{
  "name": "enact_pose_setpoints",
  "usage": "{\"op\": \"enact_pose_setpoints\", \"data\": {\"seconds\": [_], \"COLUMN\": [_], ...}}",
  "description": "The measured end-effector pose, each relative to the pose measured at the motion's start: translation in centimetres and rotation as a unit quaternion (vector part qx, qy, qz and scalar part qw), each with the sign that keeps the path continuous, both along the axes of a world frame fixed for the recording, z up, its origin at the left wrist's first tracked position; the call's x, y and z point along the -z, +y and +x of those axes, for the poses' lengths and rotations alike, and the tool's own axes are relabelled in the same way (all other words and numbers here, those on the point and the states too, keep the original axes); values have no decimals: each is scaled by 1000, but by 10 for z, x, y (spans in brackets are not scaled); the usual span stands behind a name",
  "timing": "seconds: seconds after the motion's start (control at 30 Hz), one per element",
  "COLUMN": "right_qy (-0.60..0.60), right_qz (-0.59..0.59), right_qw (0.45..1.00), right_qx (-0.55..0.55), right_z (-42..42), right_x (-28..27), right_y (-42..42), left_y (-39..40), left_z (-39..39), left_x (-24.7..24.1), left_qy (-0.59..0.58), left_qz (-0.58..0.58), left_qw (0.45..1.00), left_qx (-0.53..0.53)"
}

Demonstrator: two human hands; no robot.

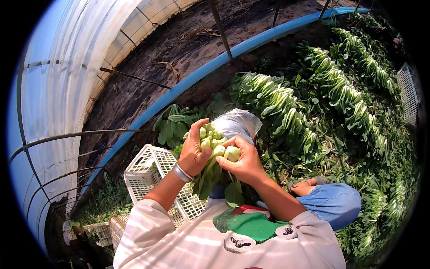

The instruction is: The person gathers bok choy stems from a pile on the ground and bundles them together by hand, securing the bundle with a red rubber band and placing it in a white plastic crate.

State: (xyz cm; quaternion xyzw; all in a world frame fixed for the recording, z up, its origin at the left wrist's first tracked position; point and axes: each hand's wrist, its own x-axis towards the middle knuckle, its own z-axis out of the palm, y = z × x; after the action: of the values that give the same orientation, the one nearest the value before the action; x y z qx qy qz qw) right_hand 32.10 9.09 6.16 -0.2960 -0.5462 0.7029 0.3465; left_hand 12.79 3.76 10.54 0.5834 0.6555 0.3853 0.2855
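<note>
My left hand (196,151) is wrapped around the side of a bunch of leafy greens, like bok choy, with pale stem bases (211,136) pointing up and away. Against its near right side, my right hand (243,161) grips one more head of the greens (232,153) by its pale round base, between thumb and fingers. Green leaves (208,183) hang below both hands, over my lap. Just beyond the bunch lies a crumpled translucent plastic covering (235,122), which seems to cover my knee. The palms and the lower parts of the stems are partly hidden.
White plastic crates (158,164) stand close at my left, with more crates (100,232) behind. Rows of harvested greens (278,101) lie on leafy ground to the right. A blue hose (201,72) runs along the bed beside metal poles. Another crate (407,94) is at the far right.
</note>
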Motion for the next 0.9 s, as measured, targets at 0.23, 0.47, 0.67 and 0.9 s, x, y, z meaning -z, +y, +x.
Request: {"op": "enact_pose_setpoints", "data": {"seconds": [0.23,0.47,0.67,0.9], "right_qy": [38,-34,-19,104], "right_qz": [-38,42,-68,-139], "right_qw": [996,996,997,983], "right_qx": [77,67,14,63], "right_z": [-1,21,25,-9], "right_x": [17,25,25,25], "right_y": [-3,-5,1,-17], "left_y": [13,31,39,57], "left_z": [5,-3,-9,-12], "left_x": [-10,-25,-41,-54], "left_qy": [202,158,183,211], "left_qz": [-18,-64,-141,-151], "left_qw": [978,981,964,945], "left_qx": [41,89,134,199]}}
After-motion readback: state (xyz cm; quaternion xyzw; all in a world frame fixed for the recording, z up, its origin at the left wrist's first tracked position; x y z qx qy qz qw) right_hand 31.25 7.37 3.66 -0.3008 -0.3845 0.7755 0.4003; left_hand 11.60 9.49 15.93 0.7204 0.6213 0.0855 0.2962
